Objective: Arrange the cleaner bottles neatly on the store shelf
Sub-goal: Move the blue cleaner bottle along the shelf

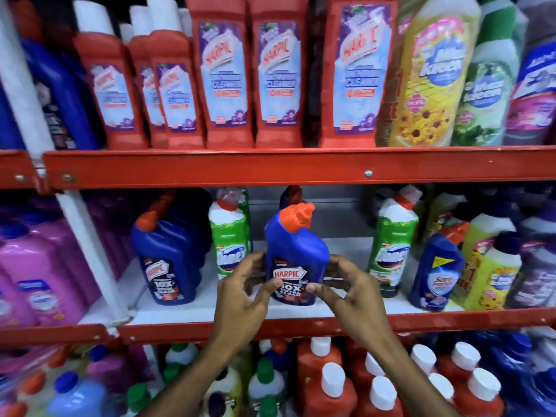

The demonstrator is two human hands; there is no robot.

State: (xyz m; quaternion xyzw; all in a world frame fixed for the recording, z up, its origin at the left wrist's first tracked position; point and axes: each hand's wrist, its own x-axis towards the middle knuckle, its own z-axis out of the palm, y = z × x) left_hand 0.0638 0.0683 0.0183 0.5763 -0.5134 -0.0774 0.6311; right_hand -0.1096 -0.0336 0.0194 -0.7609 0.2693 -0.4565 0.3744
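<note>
Blue Harpic bottle (296,254) upright on middle shelf (301,326), long axis vertical, red cap up. Our left hand (240,296) and right hand (346,293) grip its lower sides, equally near. Green Domex bottles (230,236) flank behind.

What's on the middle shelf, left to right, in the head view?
Pink bottles → blue Harpic bottle → green bottle → held Harpic bottle → second green bottle → small blue bottle → yellow bottles.

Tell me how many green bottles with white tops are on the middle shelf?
2. One green bottle stands left of the blue bottle both hands hold; the other stands right of it. More may hide behind.
</note>
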